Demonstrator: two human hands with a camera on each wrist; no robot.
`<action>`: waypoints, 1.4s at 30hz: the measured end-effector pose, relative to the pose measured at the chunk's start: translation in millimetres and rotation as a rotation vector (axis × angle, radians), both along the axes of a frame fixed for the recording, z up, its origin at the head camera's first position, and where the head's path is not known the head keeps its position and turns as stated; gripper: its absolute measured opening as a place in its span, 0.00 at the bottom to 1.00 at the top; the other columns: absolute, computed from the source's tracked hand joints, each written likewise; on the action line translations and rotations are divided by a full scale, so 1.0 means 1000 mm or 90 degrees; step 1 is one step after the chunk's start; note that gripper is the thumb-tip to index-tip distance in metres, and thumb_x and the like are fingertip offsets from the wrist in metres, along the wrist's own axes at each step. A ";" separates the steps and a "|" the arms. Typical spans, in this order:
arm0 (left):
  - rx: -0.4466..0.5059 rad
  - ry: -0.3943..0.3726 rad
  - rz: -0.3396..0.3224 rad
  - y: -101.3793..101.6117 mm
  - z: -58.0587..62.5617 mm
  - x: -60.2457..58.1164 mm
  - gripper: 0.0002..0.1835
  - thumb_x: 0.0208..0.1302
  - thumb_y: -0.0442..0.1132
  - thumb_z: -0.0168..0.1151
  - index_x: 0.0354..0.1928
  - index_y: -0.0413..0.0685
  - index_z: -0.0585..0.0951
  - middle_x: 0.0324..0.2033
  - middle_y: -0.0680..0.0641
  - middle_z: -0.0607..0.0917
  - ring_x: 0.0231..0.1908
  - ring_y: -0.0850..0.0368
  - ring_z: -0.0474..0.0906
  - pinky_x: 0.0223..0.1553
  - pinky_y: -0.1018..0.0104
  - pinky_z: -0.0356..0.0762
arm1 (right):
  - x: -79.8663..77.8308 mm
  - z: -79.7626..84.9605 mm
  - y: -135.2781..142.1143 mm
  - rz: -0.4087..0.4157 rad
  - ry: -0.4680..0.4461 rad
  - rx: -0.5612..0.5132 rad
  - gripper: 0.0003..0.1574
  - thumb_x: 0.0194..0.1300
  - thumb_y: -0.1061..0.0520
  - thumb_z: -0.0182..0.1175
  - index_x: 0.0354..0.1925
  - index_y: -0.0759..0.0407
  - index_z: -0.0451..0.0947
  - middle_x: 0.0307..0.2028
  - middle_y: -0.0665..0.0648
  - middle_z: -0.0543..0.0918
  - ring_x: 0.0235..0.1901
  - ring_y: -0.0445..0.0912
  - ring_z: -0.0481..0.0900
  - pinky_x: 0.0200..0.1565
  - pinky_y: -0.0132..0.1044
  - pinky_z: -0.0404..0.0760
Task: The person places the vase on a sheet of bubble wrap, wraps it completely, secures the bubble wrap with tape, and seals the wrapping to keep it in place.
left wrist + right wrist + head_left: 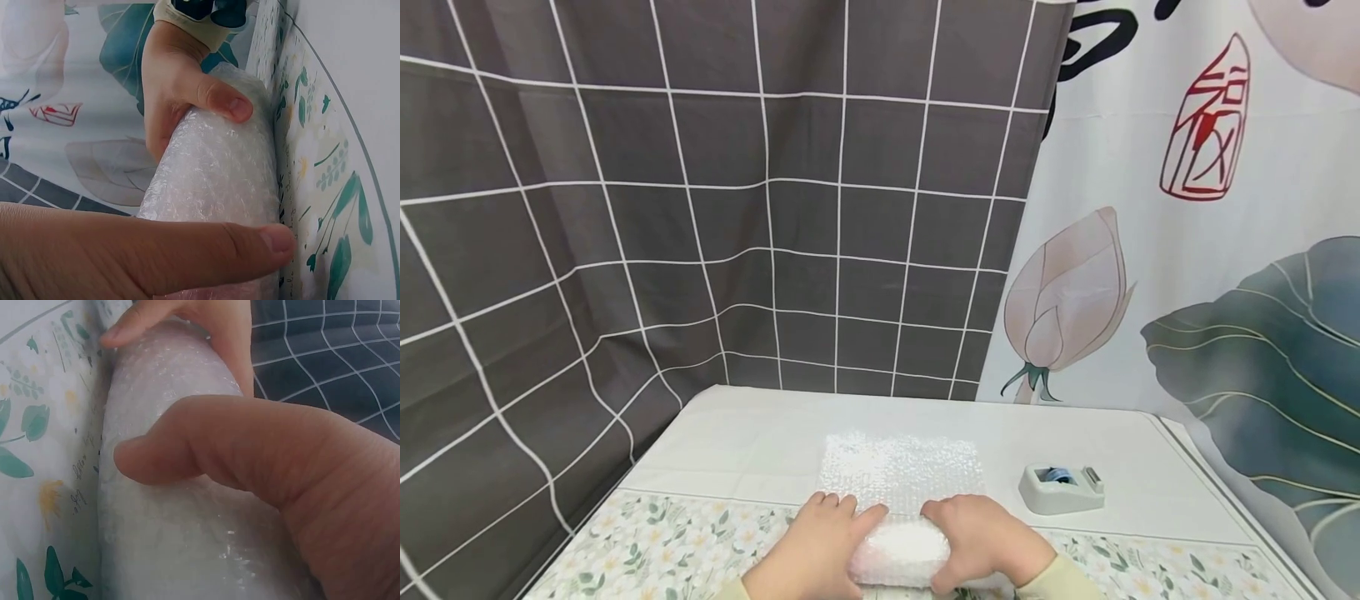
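Observation:
A bundle rolled in clear bubble wrap [901, 554] lies on the table near its front edge, with something pinkish faintly showing through at its left end. My left hand [820, 542] grips the left end and my right hand [981, 537] the right end, thumbs on the near side. From the bundle's far side a flat sheet of bubble wrap [902, 467] stretches away over the table. The left wrist view shows the left thumb [219, 250] across the wrap; in the right wrist view the right thumb [181, 444] presses on it. What is inside is hidden by the layers.
A pale tape dispenser [1063, 492] with a blue-cored roll stands to the right, beyond the right hand. The table has a white cover [745, 437] at the back and a floral cloth [677, 542] in front. Grid-patterned dark curtain [805, 217] and a lotus-print hanging [1075, 292] enclose it.

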State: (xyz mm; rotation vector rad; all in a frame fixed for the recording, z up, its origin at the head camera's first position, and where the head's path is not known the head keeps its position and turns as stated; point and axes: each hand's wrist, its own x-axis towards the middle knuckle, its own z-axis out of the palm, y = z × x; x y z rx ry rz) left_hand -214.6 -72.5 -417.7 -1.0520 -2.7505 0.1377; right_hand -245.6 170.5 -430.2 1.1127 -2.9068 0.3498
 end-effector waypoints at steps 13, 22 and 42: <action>0.057 -0.038 -0.056 -0.009 -0.012 -0.022 0.49 0.19 0.60 0.75 0.57 0.69 0.70 0.31 0.60 0.74 0.25 0.64 0.69 0.27 0.65 0.70 | -0.002 0.001 0.003 -0.002 -0.038 -0.010 0.40 0.21 0.38 0.71 0.40 0.46 0.75 0.25 0.36 0.74 0.22 0.33 0.70 0.25 0.31 0.72; 0.115 -0.102 -0.061 -0.015 -0.013 -0.028 0.45 0.22 0.59 0.74 0.55 0.70 0.71 0.32 0.64 0.74 0.26 0.68 0.69 0.27 0.68 0.70 | -0.003 0.004 0.008 -0.016 -0.035 -0.015 0.49 0.26 0.33 0.69 0.49 0.48 0.70 0.35 0.39 0.77 0.28 0.35 0.73 0.30 0.34 0.74; 0.187 -0.298 0.000 -0.019 -0.014 -0.036 0.41 0.25 0.60 0.72 0.52 0.66 0.74 0.35 0.66 0.78 0.33 0.67 0.74 0.35 0.65 0.74 | 0.009 0.019 0.011 -0.048 0.019 0.100 0.59 0.18 0.37 0.77 0.54 0.51 0.69 0.40 0.48 0.76 0.37 0.45 0.75 0.35 0.43 0.76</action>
